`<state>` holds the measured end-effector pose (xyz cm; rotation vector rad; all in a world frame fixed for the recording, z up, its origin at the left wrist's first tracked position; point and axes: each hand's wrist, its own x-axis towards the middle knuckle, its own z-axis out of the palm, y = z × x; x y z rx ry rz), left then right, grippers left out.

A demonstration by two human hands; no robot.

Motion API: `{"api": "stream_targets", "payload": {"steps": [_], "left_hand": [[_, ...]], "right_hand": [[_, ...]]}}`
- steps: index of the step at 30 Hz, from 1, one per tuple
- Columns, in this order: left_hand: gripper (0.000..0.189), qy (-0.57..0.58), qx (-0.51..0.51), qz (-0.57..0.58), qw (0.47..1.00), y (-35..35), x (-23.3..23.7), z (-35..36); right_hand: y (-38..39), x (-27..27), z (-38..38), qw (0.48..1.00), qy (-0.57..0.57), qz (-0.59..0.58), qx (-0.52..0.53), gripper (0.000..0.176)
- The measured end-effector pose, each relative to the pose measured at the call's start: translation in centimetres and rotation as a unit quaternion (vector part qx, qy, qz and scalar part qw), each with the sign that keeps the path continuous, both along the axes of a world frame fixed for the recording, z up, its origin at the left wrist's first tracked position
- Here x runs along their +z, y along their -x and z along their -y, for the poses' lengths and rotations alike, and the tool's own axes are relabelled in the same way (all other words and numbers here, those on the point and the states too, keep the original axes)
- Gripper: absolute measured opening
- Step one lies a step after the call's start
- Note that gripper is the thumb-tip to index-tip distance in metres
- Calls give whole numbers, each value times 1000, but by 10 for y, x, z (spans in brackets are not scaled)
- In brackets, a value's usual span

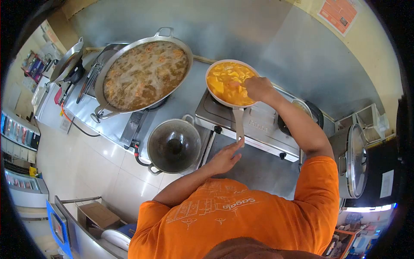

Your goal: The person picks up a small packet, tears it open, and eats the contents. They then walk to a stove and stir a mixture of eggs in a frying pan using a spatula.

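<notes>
A light-coloured frying pan stands on the left burner of a white gas stove, its handle pointing toward me. Yellow-orange food, like egg in pieces, fills it. My right hand is closed over the pan's right side; its fingertips and anything in them are hidden. My left hand is at the handle's near end, fingers stretched out and apart, fingertips touching or just beside it. An empty dark wok is to the left of that hand.
A large wok of bubbling oil with frying pieces stands at the left. Behind it are metal utensils and another wok. A round lidded pan sits at the stove's right. A tall lidded pot stands far right.
</notes>
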<state>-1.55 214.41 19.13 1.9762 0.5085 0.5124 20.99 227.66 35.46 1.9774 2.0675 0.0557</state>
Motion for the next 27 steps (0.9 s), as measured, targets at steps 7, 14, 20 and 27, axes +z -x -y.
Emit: {"api": "stream_targets", "payload": {"steps": [7, 14, 20, 27], "left_hand": [[68, -7, -15, 9, 1000, 2, 2, 2], [67, -3, -16, 26, 1000, 9, 6, 7], [66, 13, -14, -4, 1000, 9, 10, 9], [65, -8, -3, 40, 999, 7, 3, 9]], "right_hand": [[-11, 8, -16, 999, -13, 29, -33, 22], [-2, 68, 46, 998, -34, 50, -5, 20], [21, 57, 83, 998, 34, 31, 38, 19], [4, 17, 43, 999, 35, 24, -8, 20]]}}
